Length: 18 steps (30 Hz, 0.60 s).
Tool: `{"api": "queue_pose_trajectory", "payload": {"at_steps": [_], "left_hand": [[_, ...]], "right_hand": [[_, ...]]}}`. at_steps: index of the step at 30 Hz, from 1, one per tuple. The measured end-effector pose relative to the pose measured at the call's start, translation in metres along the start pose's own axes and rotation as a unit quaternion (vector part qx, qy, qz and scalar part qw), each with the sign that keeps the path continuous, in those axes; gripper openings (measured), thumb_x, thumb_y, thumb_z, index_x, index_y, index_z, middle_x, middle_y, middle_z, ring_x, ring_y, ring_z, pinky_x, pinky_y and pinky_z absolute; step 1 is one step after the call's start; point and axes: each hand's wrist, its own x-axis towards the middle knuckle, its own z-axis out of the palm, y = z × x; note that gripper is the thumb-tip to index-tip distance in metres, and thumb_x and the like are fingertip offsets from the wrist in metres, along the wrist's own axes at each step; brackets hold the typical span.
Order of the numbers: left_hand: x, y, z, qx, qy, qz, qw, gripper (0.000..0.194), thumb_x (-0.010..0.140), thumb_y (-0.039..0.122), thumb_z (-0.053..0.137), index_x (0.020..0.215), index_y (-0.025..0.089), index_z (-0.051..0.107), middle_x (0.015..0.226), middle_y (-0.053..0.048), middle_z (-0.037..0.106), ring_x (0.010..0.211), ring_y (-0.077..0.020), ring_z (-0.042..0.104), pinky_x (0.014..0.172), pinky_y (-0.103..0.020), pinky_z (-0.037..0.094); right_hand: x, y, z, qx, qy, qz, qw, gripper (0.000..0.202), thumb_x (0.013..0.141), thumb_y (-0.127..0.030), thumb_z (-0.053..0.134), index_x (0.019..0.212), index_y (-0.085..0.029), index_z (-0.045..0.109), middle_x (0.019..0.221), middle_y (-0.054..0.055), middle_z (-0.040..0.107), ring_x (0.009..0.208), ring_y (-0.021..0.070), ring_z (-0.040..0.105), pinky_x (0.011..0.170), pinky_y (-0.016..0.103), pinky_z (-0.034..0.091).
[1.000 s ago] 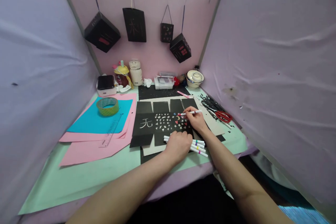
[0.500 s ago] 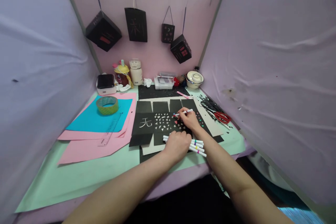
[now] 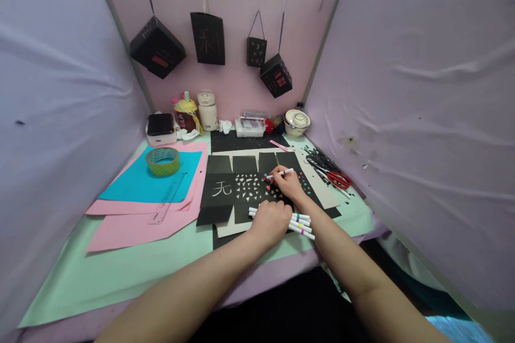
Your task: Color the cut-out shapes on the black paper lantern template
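A black paper sheet (image 3: pixel 217 174) lies flat on a white sheet, with tabs, a cut-out character and rows of small cut shapes, some coloured in. My right hand (image 3: pixel 286 182) is closed around a white marker (image 3: pixel 285 171), its red tip down at the cut shapes. Wrapped around a bundle of white markers (image 3: pixel 302 225) with coloured bands, my left hand (image 3: pixel 271 222) rests on the lower part of the black sheet. The bundle's ends stick out on both sides of that fist.
Pink paper (image 3: pixel 132 233), a blue sheet (image 3: pixel 124 179), a tape roll (image 3: pixel 163 162) and a clear ruler (image 3: pixel 167 201) lie left. Red-handled scissors (image 3: pixel 338 179) and black scraps sit right. Bottles, a clear box (image 3: pixel 250 127) and bowls (image 3: pixel 296 122) line the back; black paper lanterns (image 3: pixel 157 47) hang above.
The whole view has shifted very slightly. Both hands keep their grip and stay nearly in place, with the marker tip still at the cut shapes.
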Motion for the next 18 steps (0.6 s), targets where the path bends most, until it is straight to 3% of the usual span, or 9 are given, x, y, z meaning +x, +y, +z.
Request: {"api": "queue_pose_trajectory", "payload": {"at_steps": [18], "left_hand": [[0.0005, -0.0004, -0.0011, -0.006, -0.007, 0.001, 1.0, 0.011, 0.08, 0.011, 0.041, 0.078, 0.014, 0.051, 0.077, -0.008, 0.058, 0.07, -0.0217, 0.056, 0.061, -0.035, 0.038]], "right_hand": [[-0.0023, -0.004, 0.0006, 0.024, -0.013, 0.007, 1.0, 0.017, 0.077, -0.026, 0.043, 0.07, -0.019, 0.056, 0.059, -0.002, 0.06, 0.056, 0.0122, 0.055, 0.056, 0.023, 0.041]]}}
